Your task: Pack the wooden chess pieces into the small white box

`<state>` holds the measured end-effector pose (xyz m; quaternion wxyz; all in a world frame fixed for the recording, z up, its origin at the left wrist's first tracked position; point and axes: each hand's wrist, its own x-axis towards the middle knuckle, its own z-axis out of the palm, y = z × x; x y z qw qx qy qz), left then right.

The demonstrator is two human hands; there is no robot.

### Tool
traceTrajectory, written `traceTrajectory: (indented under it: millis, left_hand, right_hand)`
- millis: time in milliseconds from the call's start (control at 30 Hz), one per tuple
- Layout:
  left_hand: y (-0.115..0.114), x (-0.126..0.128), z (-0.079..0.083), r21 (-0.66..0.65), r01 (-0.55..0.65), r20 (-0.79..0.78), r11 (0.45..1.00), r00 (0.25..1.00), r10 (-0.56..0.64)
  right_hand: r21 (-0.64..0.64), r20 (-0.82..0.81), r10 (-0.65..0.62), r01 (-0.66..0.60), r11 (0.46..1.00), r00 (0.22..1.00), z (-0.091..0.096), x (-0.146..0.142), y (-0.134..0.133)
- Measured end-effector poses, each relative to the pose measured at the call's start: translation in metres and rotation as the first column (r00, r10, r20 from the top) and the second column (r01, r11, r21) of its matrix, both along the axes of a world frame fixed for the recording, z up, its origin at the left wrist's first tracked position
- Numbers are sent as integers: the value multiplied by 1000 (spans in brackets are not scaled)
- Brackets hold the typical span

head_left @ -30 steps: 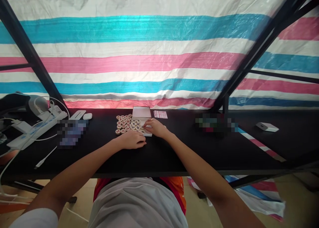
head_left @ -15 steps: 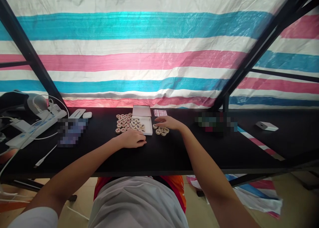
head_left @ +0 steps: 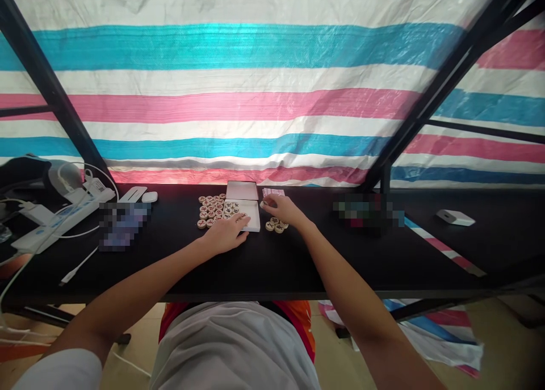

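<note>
My right hand (head_left: 283,210) pinches a round black-marked Chinese chess piece (head_left: 263,204) between thumb and fingers, just right of the box. Below that hand lies a small cluster of black-marked Chinese chess pieces (head_left: 269,226), partly covered by it. A shallow white box (head_left: 254,215) lies open, its lid (head_left: 242,190) folded back behind it. Several black-marked pieces (head_left: 229,205) rest in the left part of the box. My left hand (head_left: 225,234) reaches over the box's near edge, fingers stretched out over the pieces and hiding some of them. Whether its fingertips touch a piece is unclear.
Rows of red-marked pieces (head_left: 203,214) stand left of the box. Pink-and-white cards (head_left: 273,192) lie behind my right hand. On the left are a power strip (head_left: 63,219), a white cable (head_left: 79,266) and a blurred item. A white adapter (head_left: 455,217) sits far right.
My right hand has moved slightly and now holds a piece raised by the box. My left hand has shifted up and its fingers have stretched out over the box.
</note>
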<state>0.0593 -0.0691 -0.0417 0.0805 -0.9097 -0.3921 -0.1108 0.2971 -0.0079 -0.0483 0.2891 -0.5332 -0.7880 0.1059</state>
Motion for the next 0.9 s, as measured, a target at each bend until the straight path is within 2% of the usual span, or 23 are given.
traceTrajectory:
  millis: [100,333,667,733,900]
  left_hand:
    - [3,4,-7,-18,-59,-51,998,997,58]
    - [7,4,-11,-29,-36,-26,999,999,36]
    - [4,-3,-5,17,31,-24,999,999,-31]
    - [2,-4,-2,36,80,-36,996,996,-79]
    - [-2,-4,3,30,372,-100,928,925,-367]
  right_hand:
    - [71,-33,53,-51,996,998,2,-9,-4]
    - [81,51,155,-159,984,987,-1,-29,-10]
    - [97,105,116,-126,987,988,-4,-37,-9]
    - [98,117,108,-119,988,987,-7,-41,-8]
    - [115,125,205,-219,969,971,-12,-45,-4]
